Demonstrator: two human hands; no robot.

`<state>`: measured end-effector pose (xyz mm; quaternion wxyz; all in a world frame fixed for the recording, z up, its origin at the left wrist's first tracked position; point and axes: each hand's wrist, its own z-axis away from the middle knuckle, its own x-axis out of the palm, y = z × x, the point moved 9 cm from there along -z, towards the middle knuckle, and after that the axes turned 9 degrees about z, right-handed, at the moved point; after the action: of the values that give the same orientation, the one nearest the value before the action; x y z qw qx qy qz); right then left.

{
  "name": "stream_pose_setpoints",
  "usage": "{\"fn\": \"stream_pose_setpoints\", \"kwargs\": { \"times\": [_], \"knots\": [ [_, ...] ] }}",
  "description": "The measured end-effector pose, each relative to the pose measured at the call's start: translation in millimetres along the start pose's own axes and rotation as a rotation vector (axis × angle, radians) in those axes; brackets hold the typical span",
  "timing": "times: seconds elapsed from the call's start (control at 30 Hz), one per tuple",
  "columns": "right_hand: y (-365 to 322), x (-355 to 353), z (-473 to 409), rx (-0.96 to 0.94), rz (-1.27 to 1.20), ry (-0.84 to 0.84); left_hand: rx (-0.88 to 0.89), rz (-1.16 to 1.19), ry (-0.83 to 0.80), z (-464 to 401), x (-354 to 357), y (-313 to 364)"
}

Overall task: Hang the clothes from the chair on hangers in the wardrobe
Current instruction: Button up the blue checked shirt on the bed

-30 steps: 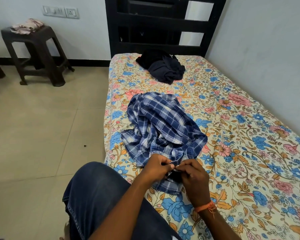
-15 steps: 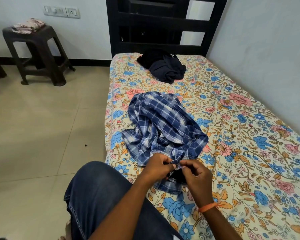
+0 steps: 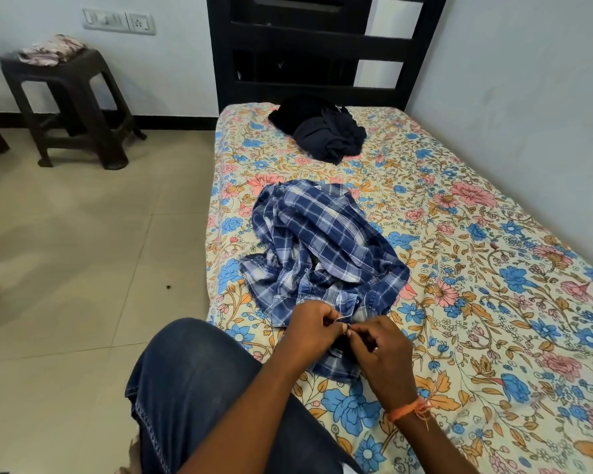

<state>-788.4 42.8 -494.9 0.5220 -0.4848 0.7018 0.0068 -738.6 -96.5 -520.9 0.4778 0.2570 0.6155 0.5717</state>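
A blue and white checked shirt (image 3: pixel 322 248) lies crumpled on the floral bedsheet (image 3: pixel 476 268). At its near edge my left hand (image 3: pixel 314 331) and my right hand (image 3: pixel 382 354) meet, each pinching the shirt's placket at a button. An orange thread band circles my right wrist. Farther up the bed lies a heap of dark navy and black clothes (image 3: pixel 326 130). No hanger, chair or wardrobe shows in the view.
My knee in blue jeans (image 3: pixel 192 381) rests against the bed's near edge. A dark plastic stool (image 3: pixel 69 107) with a folded patterned cloth (image 3: pixel 52 49) stands on the tiled floor at the left wall. The black headboard (image 3: pixel 322 46) and a wall bound the bed.
Both hands stay pinched together on the shirt's edge, with small finger movements. The shirt's lie on the bed is almost the same.
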Motion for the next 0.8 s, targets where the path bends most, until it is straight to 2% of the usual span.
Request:
{"fn": "stream_pose_setpoints", "kwargs": {
  "times": [0.17,0.27,0.43,0.57,0.8],
  "knots": [
    [2.7,-0.8,3.0,0.053,0.010,0.034,0.037,-0.015,0.014,0.7,-1.6,6.2],
    [3.9,-1.7,2.2,0.084,0.004,0.049,0.055,0.009,-0.043,2.5,1.6,7.5],
    [5.0,-0.9,-4.8,0.046,-0.016,0.017,0.081,0.030,-0.035,3.3,0.5,10.9],
    [2.6,-3.7,-6.5,0.035,0.003,0.041,0.042,0.126,0.006,2.4,-0.9,7.8],
    [-0.8,-3.1,-0.4,0.021,-0.054,0.064,-0.009,0.197,-0.039,3.0,0.1,3.0]
  ]
}}
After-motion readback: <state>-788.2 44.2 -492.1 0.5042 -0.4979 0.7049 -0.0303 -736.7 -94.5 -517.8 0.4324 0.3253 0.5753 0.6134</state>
